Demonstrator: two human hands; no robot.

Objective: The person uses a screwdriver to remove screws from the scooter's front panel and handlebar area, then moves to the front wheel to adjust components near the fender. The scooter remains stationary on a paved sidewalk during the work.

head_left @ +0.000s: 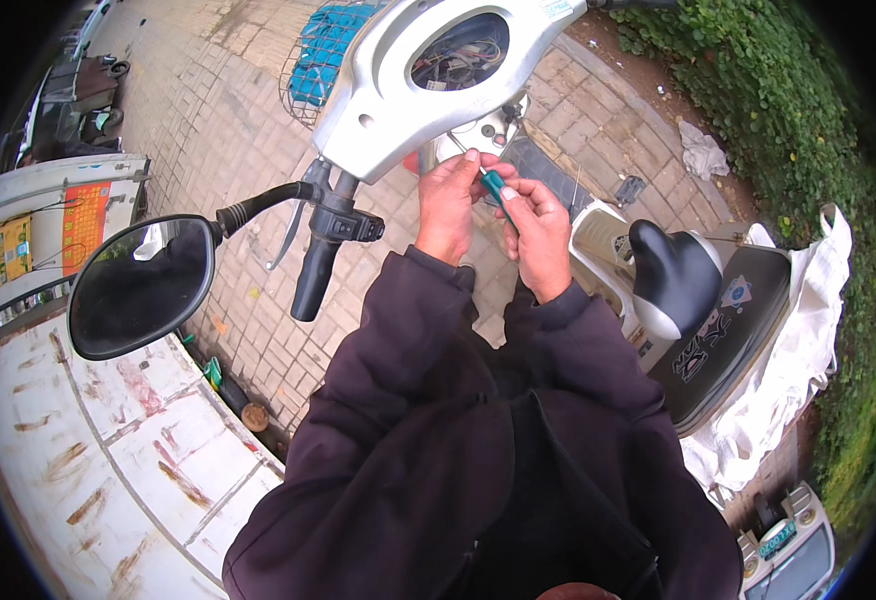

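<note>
Gripping a green-handled screwdriver (495, 186), right hand (538, 232) meets left hand (448, 200) pinching its shaft.

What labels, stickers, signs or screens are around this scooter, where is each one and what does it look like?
Orange rectangular panel: far left, on a white box, upright.
Yellow-green panel: left of the orange one, small dark screen-like squares.
Round and patterned stickers: on the dark scooter seat at right, white, blue and black.
Small pale label: top edge of the silver handlebar cover.
Blue-green rectangular plate: lower right corner, on a silver vehicle.
</note>
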